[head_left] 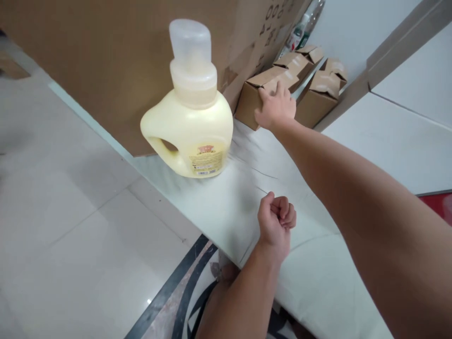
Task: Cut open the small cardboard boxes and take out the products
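Note:
My right hand (277,106) reaches over the nearest small cardboard box (250,104), its fingers spread at the box's taped top and near end. Whether the fingertips press on the cardboard, I cannot tell. Lower down, my left hand (277,221) hovers above the pale surface (318,263), fingers curled in and nothing visible in them. Left of both hands stands a pale yellow detergent jug (194,122), upright, with a translucent cap, a side handle and a printed label low on its front.
A large cardboard carton (106,70) rises behind the jug. Further small boxes (319,92) stand in rows beside a white panel (406,136). Plastic bottles (303,28) lie at the far end. The pale surface's edge drops to a tiled floor (70,197) on the left.

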A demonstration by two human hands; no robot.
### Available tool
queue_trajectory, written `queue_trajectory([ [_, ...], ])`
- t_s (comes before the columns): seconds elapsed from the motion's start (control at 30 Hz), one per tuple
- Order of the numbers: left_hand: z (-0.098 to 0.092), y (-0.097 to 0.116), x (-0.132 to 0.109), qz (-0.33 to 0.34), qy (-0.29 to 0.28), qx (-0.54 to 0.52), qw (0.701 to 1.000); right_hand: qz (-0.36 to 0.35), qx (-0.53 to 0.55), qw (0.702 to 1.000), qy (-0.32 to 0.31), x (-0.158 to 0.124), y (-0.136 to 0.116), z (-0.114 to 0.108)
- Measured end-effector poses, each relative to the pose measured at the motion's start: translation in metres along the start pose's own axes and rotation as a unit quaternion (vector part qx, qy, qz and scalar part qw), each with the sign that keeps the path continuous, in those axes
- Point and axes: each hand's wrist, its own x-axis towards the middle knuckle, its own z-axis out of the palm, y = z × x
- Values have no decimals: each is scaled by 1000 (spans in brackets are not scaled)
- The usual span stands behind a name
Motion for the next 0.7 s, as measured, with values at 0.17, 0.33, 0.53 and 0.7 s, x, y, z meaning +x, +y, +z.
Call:
queue_trajectory([
  [0.17,7,-3,2,41,50,26,998,35,-36,998,-45,-2,-4,-14],
  [0.33,13,-10,-2,77,81,83,990,9,-72,997,-31,-36,23,-21],
  [0.53,6,-6,-12,205,104,133,964,-92,-36,995,-3,-151,102,-54],
  [0.7,7,2,-20,331,136,223,907,-52,43,996,65,-330,163,-86],
])
